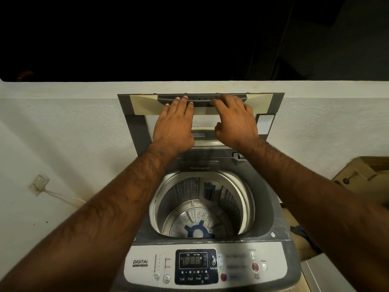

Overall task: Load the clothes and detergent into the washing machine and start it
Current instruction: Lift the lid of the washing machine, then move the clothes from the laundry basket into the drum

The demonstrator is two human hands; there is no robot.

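A grey top-loading washing machine [280, 209] stands right below me. Its lid [134, 125] is raised upright against the white wall. My left hand [174, 123] lies flat on the lid, fingertips on the dark handle bar [202, 99] at its top edge. My right hand [234, 121] has its fingers curled over the same bar. The steel drum [185, 192] below is bare, with a blue hub [197, 230] at its bottom. A drawer marked Detergent [199, 167] sits shut at the back of the opening. The control panel [195, 265] faces me, its display dark. No clothes or detergent are in sight.
A wall socket with a white cable [39, 185] is low on the left wall. A cardboard box [362, 178] stands to the right of the machine, with dark cloth [303, 232] beside the machine below it. A ledge [63, 85] tops the wall, with darkness beyond.
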